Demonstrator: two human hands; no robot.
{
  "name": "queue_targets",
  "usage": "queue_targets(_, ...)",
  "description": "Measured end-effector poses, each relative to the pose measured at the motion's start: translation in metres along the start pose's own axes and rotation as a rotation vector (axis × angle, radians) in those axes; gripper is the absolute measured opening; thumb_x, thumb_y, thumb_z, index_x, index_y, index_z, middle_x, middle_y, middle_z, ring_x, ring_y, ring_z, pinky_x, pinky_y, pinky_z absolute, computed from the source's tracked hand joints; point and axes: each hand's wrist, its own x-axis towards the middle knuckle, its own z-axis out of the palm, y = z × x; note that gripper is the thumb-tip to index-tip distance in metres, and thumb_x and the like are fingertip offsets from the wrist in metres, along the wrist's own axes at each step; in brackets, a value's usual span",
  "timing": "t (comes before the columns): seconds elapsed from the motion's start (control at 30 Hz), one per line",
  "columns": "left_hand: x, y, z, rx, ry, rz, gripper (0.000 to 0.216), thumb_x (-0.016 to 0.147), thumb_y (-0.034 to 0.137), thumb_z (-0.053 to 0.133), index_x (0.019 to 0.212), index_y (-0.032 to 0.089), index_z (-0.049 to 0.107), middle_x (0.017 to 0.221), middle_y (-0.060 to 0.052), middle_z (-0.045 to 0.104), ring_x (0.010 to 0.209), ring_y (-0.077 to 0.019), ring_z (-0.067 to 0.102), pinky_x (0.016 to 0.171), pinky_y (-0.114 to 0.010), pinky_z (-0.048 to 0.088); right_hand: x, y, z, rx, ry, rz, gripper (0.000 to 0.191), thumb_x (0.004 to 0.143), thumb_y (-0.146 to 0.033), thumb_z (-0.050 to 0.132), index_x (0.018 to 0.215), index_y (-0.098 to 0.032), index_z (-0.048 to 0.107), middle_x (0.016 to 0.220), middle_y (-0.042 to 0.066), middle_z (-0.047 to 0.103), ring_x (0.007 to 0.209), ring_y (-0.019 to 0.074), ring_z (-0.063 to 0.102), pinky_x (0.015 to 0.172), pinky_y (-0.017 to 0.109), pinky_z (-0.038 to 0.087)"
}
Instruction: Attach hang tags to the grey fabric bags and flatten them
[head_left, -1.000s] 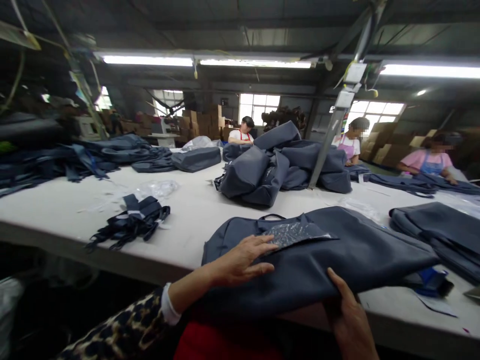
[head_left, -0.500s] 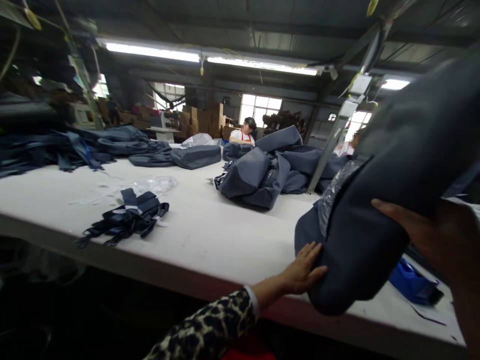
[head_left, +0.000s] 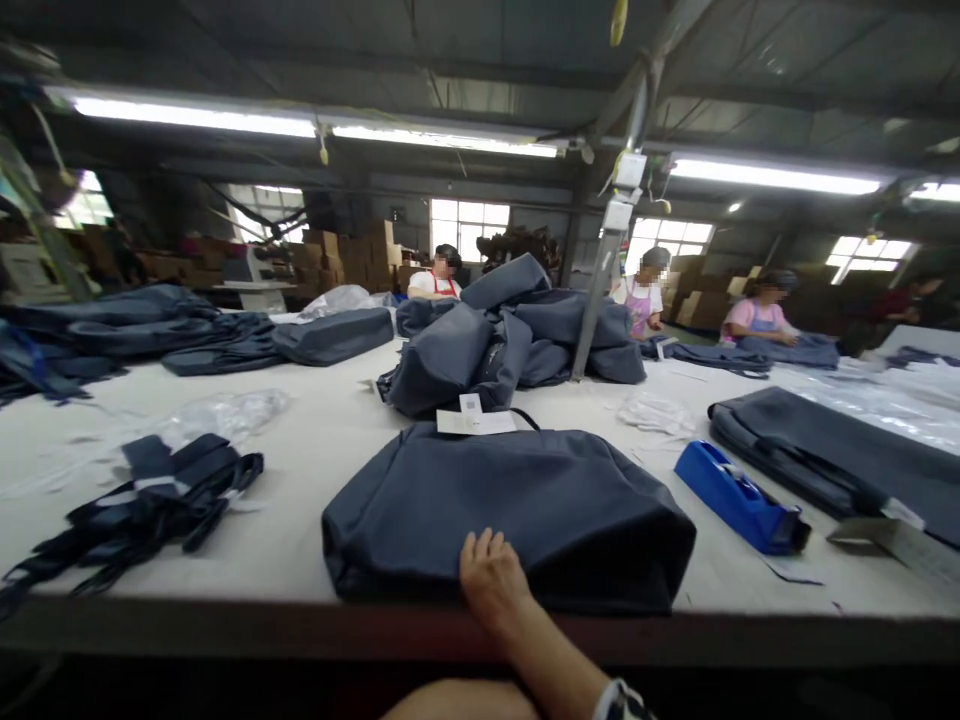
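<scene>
A dark blue-grey fabric bag (head_left: 465,490) lies on its side at the table's front edge. My right hand (head_left: 495,575) rests on its near side, fingers pointing away and lying against the fabric, not wrapped round it. At its far edge a white label (head_left: 476,422) and a dark cord stick out. Of my left hand (head_left: 457,702) only bare skin shows at the bottom of the view, below the bag and beside my right forearm; its fingers are hidden.
Dark straps (head_left: 169,500) lie to the left near plastic wrapping (head_left: 225,415). A blue tape dispenser (head_left: 739,500) and another dark bag (head_left: 840,450) are at right. Behind are piled bags (head_left: 450,360) and a metal post (head_left: 596,290). Several people stand across the table (head_left: 315,400).
The bag has come down from the raised, tilted hold at right to lie on the table. My right hand now rests on it; my left hand has left its side. The view has turned right.
</scene>
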Motion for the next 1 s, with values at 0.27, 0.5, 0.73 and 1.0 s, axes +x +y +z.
queue_targets(0.27, -0.001, -0.069, -0.116, 0.239, 0.085, 0.098, 0.047, 0.099, 0.048, 0.038, 0.136, 0.023, 0.053, 0.14, -0.007, 0.056, 0.131, -0.0224, 0.049, 0.112, -0.04, 0.036, -0.019, 0.041, -0.04, 0.153, -0.062, -0.212, 0.059, 0.081, -0.048, 0.068, 0.134, -0.027, 0.056, 0.112, 0.008, 0.072, 0.098, 0.0285, 0.068, 0.082, 0.039, 0.056)
queue_targets(0.5, 0.016, -0.147, -0.083, 0.811, -0.024, 0.045, 0.06, 0.096, 0.057, 0.036, 0.151, 0.036, 0.024, 0.16, -0.007, 0.021, 0.147, -0.0306, 0.022, 0.113, -0.065, 0.017, -0.033, 0.198, -0.069, 0.084, 0.043, 0.259, 0.059, 0.09, -0.051, 0.057, 0.142, -0.023, 0.049, 0.151, 0.014, 0.042, 0.136, 0.0356, 0.038, 0.108, 0.053, 0.032)
queue_targets(0.73, 0.001, -0.16, -0.07, 0.869, -0.028, 0.092, 0.062, 0.096, 0.057, 0.037, 0.152, 0.04, 0.014, 0.161, -0.003, 0.017, 0.147, -0.0287, 0.021, 0.114, -0.063, 0.019, -0.089, 0.191, 0.034, -0.018, 0.018, 0.395, 0.064, 0.095, -0.053, 0.044, 0.153, -0.03, 0.026, 0.161, 0.01, 0.013, 0.145, 0.0423, 0.013, 0.11, 0.066, 0.018)
queue_targets(1.0, 0.024, -0.125, -0.098, 0.81, -0.254, 0.02, 0.056, 0.092, 0.058, 0.046, 0.145, 0.039, 0.039, 0.151, -0.006, 0.041, 0.138, -0.0344, 0.04, 0.109, -0.065, 0.03, -0.082, 0.189, 0.038, 0.025, -0.015, 0.368, 0.067, 0.093, -0.054, 0.046, 0.152, -0.026, 0.03, 0.16, 0.014, 0.017, 0.144, 0.0461, 0.014, 0.108, 0.07, 0.017)
